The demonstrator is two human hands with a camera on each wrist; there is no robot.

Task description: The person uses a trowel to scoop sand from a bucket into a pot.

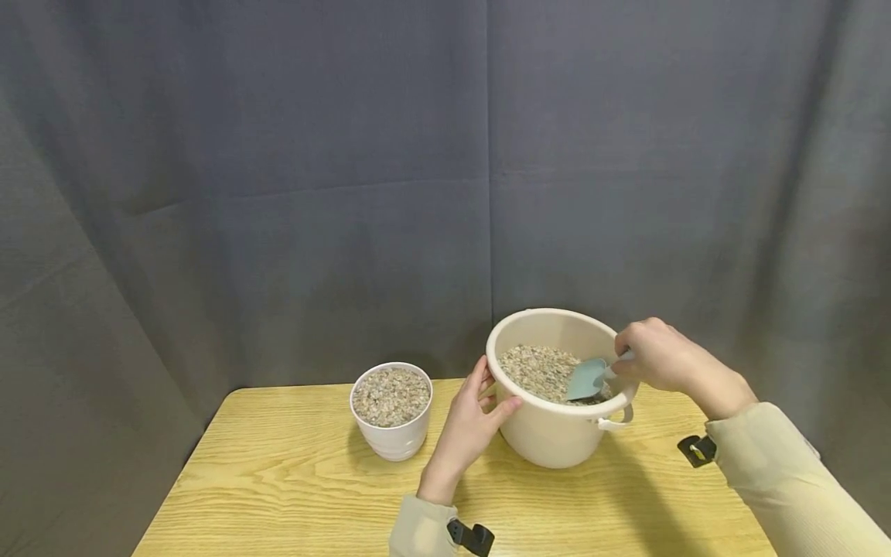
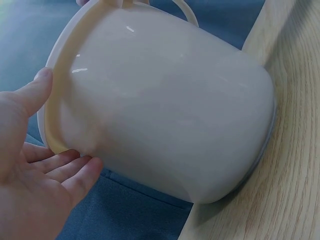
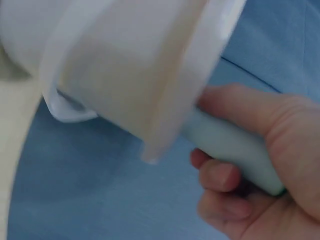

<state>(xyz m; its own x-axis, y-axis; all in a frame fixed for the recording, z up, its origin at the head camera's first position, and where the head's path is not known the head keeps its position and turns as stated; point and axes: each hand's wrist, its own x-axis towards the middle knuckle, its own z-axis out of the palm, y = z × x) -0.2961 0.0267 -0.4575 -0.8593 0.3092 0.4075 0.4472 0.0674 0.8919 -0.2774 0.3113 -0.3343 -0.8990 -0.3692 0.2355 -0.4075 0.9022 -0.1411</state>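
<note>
A cream bucket (image 1: pixel 550 437) holds small mixed gravel (image 1: pixel 532 367) on the right part of the table. My left hand (image 1: pixel 466 425) rests against its near left side, thumb at the rim and the other fingers spread along the outer wall. At the bucket's right rim, my right hand (image 1: pixel 664 356) grips the handle of a pale blue-green scoop (image 1: pixel 587 379). The scoop's blade lies inside the bucket, low at the gravel. In the right wrist view, fingers wrap the scoop handle (image 3: pixel 232 147), and the bucket wall hides the blade.
Left of the bucket stands a white ribbed pot (image 1: pixel 397 442), filled with similar gravel near its rim. Both containers are on a light wooden table (image 1: pixel 278 480). A bucket handle (image 1: pixel 616 423) hangs at the right side. Grey curtains (image 1: pixel 348 193) hang behind the table.
</note>
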